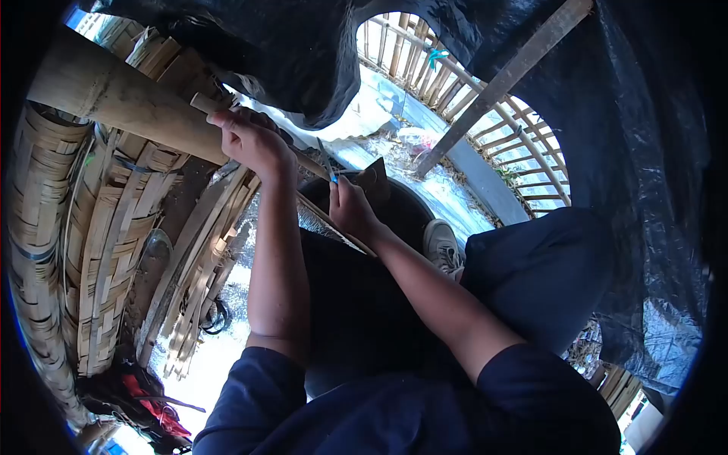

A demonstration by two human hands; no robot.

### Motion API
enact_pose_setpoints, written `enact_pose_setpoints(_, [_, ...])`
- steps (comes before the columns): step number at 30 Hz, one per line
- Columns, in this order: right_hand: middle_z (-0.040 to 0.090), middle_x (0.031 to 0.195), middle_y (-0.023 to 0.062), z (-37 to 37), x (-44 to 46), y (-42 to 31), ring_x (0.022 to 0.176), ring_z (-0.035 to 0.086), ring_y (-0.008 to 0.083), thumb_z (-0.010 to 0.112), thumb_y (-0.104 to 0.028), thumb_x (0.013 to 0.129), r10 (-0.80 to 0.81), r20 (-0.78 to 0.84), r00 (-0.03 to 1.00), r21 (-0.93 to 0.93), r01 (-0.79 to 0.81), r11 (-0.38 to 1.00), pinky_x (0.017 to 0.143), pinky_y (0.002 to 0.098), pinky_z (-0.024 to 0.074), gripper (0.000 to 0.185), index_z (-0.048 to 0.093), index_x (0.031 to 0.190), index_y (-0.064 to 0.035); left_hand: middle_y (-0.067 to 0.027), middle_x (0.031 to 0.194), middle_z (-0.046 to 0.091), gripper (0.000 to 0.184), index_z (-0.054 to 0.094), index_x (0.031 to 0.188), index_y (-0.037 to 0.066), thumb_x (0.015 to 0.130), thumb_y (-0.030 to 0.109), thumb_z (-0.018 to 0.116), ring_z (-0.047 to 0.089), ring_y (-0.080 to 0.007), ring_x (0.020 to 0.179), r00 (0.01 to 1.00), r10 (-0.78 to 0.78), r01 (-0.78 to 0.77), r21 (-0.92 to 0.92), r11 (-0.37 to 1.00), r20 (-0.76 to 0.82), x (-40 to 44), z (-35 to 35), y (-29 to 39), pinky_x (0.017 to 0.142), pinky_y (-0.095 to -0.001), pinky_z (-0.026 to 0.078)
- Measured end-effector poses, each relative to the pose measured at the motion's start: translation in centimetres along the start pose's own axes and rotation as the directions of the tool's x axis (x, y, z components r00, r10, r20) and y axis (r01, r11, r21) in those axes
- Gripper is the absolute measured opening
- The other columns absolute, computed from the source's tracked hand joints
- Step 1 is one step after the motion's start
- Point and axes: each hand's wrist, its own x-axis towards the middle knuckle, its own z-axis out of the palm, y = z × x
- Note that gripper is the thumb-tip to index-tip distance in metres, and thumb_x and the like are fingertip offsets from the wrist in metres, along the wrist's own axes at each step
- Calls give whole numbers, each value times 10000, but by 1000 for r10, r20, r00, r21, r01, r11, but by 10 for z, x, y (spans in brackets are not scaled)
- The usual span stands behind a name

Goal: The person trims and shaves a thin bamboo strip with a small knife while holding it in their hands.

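Note:
My left hand (259,148) is closed round a light-brown wooden stick (203,103), whose blunt end pokes out past the fingers. From that fist the stick slants down toward my right hand (351,208), which is closed near its other end. A thin, pointed, blade-like tool (324,157) with a bit of blue (334,177) at its base rises from my right fingers. The grip on it is partly hidden. Under my hands, a narrow pale strip (334,224) slants across above my lap.
A thick bamboo pole (144,106) crosses at upper left, beside stacked woven bamboo baskets (98,250). A dark round tub (409,208) stands before me, near a shoe (442,244). Black plastic sheeting (644,152), a slanted wooden post (504,83) and a bamboo fence (523,144) surround the spot.

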Motion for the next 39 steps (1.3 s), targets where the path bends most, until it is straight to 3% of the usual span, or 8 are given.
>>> enact_pose_setpoints(4, [593, 768, 319, -2, -24, 64, 805, 597, 476, 454, -171, 940, 15, 177, 984, -201, 21, 979, 638, 529, 477, 255, 531, 968, 70, 38, 520, 286, 567, 303, 627, 105, 975, 552, 323, 246, -61, 446, 999, -48, 48, -10, 999, -1, 0, -5, 5, 417, -238, 199])
enact_pose_setpoints(6, [590, 807, 335, -12, -51, 99, 854, 589, 479, 444, -200, 942, 406, 215, 888, -297, -337, 893, 706, 547, 465, 291, 545, 947, 73, 40, 508, 279, 574, 290, 617, 107, 976, 554, 317, 227, -62, 437, 999, -46, 46, -29, 999, 24, -2, -3, 4, 416, -241, 180])
enact_pose_setpoints(9, [591, 839, 338, -3, -45, 88, 892, 580, 480, 444, -220, 942, 443, 248, 862, -270, -378, 886, 758, 551, 453, 307, 554, 910, 65, 43, 506, 272, 568, 283, 617, 116, 973, 557, 324, 221, -57, 436, 992, 44, -38, -53, 998, 120, -4, 0, -3, 416, -243, 172])
enact_pose_setpoints(13, [581, 802, 322, -14, -4, -3, 855, 570, 482, 445, -207, 943, 191, 90, 977, 10, -192, 981, 708, 547, 439, 290, 534, 843, 50, 42, 525, 264, 547, 266, 618, 122, 975, 526, 361, 255, -51, 435, 992, 35, -26, -72, 997, 123, -4, 1, 4, 397, -233, 185])
enact_pose_setpoints(16, [586, 739, 314, -16, 20, -34, 779, 593, 471, 445, -152, 932, 84, 79, 993, -17, -82, 996, 656, 514, 474, 254, 559, 832, 52, 45, 519, 271, 551, 267, 609, 133, 970, 537, 364, 236, -51, 428, 990, 17, -4, -90, 996, 138, 0, -5, 5, 397, -233, 176])
enact_pose_setpoints(23, [591, 781, 305, -14, 1, 36, 824, 576, 485, 458, -172, 931, 218, 186, 958, -142, -193, 971, 708, 537, 447, 251, 541, 833, 44, 46, 515, 278, 553, 309, 626, 127, 943, 569, 408, 237, -50, 423, 972, -32, 72, -167, 983, 232, -1, -9, 5, 396, -231, 171])
enact_pose_setpoints(29, [601, 795, 307, -20, 21, -57, 831, 581, 484, 434, -176, 937, 221, 167, 961, -37, -218, 975, 722, 535, 453, 268, 559, 846, 43, 47, 507, 283, 554, 352, 634, 136, 937, 600, 382, 216, -52, 419, 980, -14, 39, -122, 992, 197, 5, -10, 3, 398, -240, 146])
enact_pose_setpoints(39, [600, 807, 317, -17, 3, 13, 861, 592, 468, 436, -188, 939, 263, 242, 934, -211, -214, 954, 715, 539, 463, 291, 564, 852, 58, 39, 527, 312, 548, 341, 622, 116, 945, 552, 422, 239, -54, 406, 947, -38, 111, -215, 970, 318, 2, -11, 1, 394, -241, 160])
